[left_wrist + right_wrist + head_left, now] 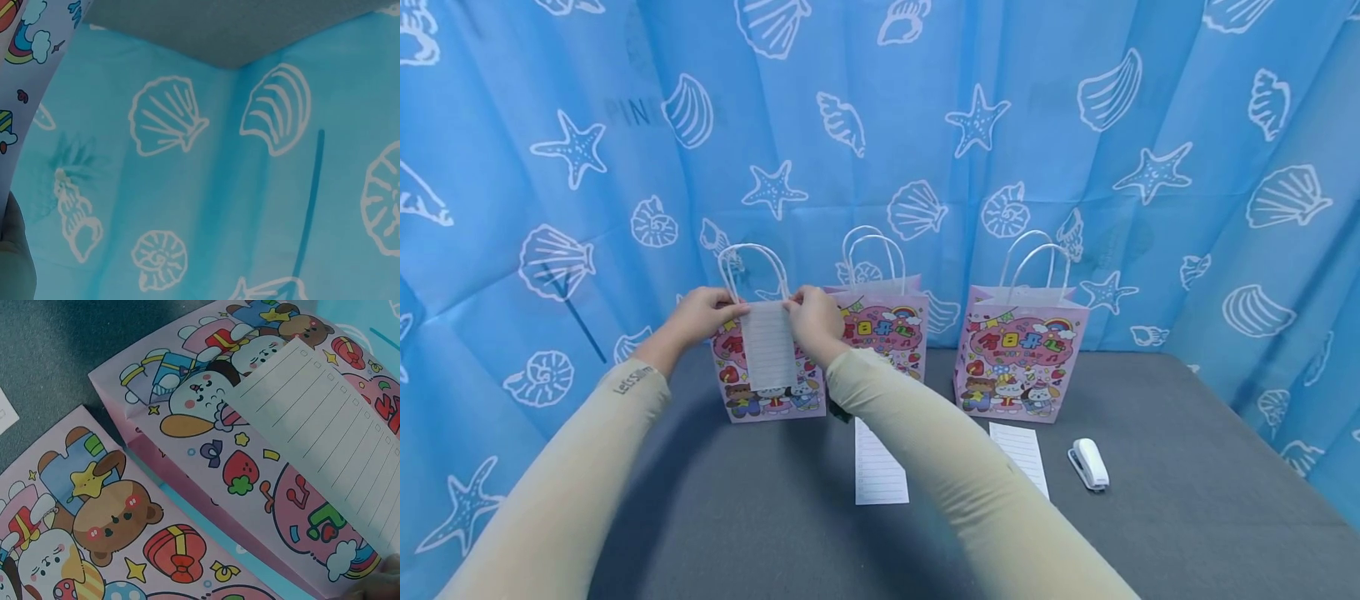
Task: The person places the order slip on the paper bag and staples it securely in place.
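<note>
A lined paper slip (771, 354) lies flat against the front of the left pink gift bag (811, 408), its top near the bag's rim. At the slip's upper left corner, my left hand (706, 313) pinches slip and bag rim between thumb and fingers. My right hand (817, 322) pinches the upper right corner the same way. The right wrist view shows the slip (312, 412) with printed lines and small boxes over the cartoon print; only fingertips (378, 587) appear there. In the left wrist view, the bag's side (37, 69) and part of my hand (15, 265) show.
A middle gift bag (887, 287) and a right gift bag (1022, 367) stand upright along the blue curtain (865, 100). Two more lined slips lie before them, a middle one (880, 471) and a right one (1022, 450). A white stapler (1088, 464) rests on the grey table (1150, 533).
</note>
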{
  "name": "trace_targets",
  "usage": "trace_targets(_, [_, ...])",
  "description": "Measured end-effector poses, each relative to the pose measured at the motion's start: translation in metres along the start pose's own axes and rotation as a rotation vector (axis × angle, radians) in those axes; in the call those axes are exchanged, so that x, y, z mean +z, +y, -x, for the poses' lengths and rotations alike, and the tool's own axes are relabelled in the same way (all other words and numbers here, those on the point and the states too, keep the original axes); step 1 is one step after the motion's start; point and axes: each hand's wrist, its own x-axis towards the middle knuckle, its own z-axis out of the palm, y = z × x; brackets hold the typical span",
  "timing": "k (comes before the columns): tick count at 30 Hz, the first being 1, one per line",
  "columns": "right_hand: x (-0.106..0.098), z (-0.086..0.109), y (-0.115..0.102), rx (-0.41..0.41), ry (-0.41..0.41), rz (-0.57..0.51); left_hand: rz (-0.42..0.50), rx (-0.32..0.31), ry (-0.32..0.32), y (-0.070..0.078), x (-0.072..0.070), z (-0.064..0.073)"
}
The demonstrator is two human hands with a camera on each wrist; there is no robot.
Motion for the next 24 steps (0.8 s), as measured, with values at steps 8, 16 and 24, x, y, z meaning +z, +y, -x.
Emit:
trace_targets(8, [0.001,-0.003,-0.001,0.01,-0.005,0.015,0.003,0.006,-0.012,-0.001,-0.001,0.0])
trace_targets(16, [-0.004,-0.002,-0.001,0.024,-0.058,-0.026,-0.019,-0.012,0.043,-0.001,0.003,0.001])
trace_targets(24, [-0.027,0.002,-0.006,-0.005,-0.111,-0.036,-0.031,-0.042,0.065,0.002,0.004,0.001])
